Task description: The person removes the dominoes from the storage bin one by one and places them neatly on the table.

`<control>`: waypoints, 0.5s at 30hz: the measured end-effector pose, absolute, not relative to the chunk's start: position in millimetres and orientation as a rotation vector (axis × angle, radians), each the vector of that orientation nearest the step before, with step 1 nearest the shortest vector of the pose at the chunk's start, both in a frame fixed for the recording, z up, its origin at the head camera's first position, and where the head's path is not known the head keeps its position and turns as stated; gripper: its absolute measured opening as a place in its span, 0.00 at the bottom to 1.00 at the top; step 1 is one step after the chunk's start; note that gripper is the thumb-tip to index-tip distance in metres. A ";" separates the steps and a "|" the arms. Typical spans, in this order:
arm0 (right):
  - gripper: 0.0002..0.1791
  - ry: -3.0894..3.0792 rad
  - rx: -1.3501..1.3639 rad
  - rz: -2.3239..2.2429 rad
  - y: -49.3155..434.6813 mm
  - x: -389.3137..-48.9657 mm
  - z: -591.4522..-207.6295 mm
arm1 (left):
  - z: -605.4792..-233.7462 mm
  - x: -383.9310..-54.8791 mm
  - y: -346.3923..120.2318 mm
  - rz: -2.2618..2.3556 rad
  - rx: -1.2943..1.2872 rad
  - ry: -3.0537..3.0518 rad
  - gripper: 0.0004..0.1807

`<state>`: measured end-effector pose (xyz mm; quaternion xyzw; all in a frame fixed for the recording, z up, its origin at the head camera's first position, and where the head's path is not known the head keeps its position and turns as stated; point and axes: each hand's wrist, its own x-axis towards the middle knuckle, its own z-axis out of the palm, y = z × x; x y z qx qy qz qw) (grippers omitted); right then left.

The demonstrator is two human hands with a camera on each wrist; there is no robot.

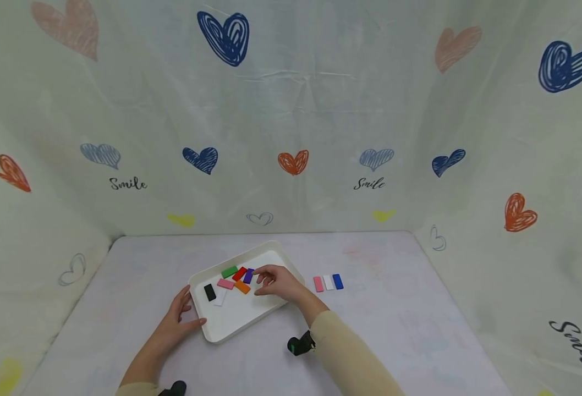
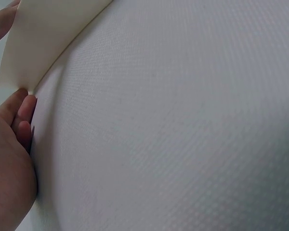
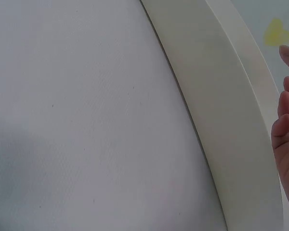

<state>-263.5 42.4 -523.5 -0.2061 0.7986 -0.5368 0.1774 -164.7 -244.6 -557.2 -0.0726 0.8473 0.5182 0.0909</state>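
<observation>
Two hands at work here, & they were well apart: the L hand (image 1: 173, 325) rested against the L end of the white tray (image 1: 243, 309), thumb by the rim, fingers spread away from it along the same end, prob. to stop the tray sliding on the worktop (image 1: 385, 313). The tray sat at a slant. Over it came the R hand (image 1: 283, 282), thumb & forefinger parted, nothing visible between them, forefinger right by the purple tile (image 1: 248, 276); contact, couldn't tell. That parted pose looked right for small flat pieces. Nearby, a loose cluster: green tile (image 1: 229, 271), red tile (image 1: 239, 273), orange tile (image 1: 242, 286), pink tile (image 1: 225, 284), then black tile (image 1: 209, 292) & white tile (image 1: 220, 297) nearer the L hand. All lay inside the low walls, presumably so none strayed. Outside, just R of the tray, a tidy trio: second pink tile (image 1: 318, 284), second white tile (image 1: 328, 282), blue tile (image 1: 338, 281), side by side approx. upright to the viewer, prob. spaced off to keep them separate from the jumble.
</observation>
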 end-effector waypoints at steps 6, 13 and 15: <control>0.23 2.230 -0.555 -1.476 28.8 -266.5 -524.8 | -555.3 -163.7 -243.6 1.555 -0.222 2.498 0.62; 0.24 2.253 -0.502 -1.408 17.7 -272.0 -526.2 | -552.3 -162.8 -244.1 1.555 -0.231 2.497 0.62; 0.23 2.274 -0.498 -1.379 15.7 -274.2 -528.1 | -551.8 -163.2 -244.3 1.558 -0.223 2.498 0.62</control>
